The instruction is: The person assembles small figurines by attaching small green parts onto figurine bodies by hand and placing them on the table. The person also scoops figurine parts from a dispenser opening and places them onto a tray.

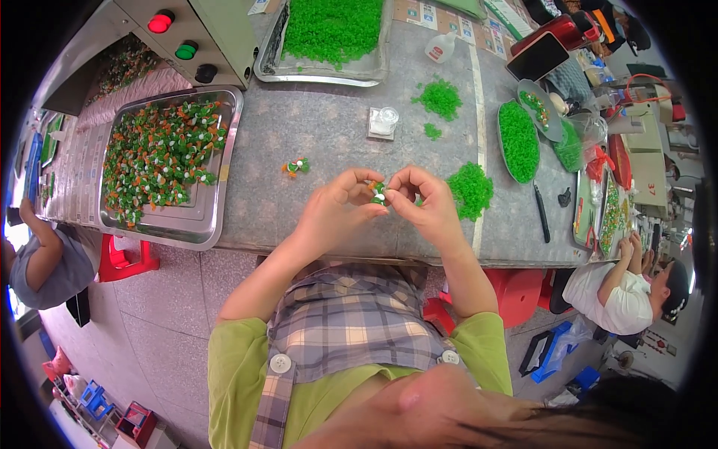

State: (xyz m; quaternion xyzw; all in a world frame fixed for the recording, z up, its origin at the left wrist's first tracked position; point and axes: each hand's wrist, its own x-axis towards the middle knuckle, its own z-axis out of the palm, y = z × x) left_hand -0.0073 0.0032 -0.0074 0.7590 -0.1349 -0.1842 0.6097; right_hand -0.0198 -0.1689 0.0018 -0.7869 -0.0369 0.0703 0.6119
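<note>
Above the near edge of the grey table, my left hand (340,206) and my right hand (425,200) meet fingertip to fingertip. Between them they pinch a small green, white and orange plastic figure (379,196); its finer shape is partly hidden by the fingers. A few similar figures (296,166) lie on the table to the left of my hands. Just right of my right hand is a heap of small bright green pieces (470,191). Beyond my hands stands a small white block with a clear round dish (383,123) on it.
A metal tray (232,165) of figures lies left, beside a machine (176,37) with buttons. Another tray (321,78) of green pieces is at the back. Right are an oval dish (518,142), a black pen (541,213) and a phone (538,56). Other people sit at both sides.
</note>
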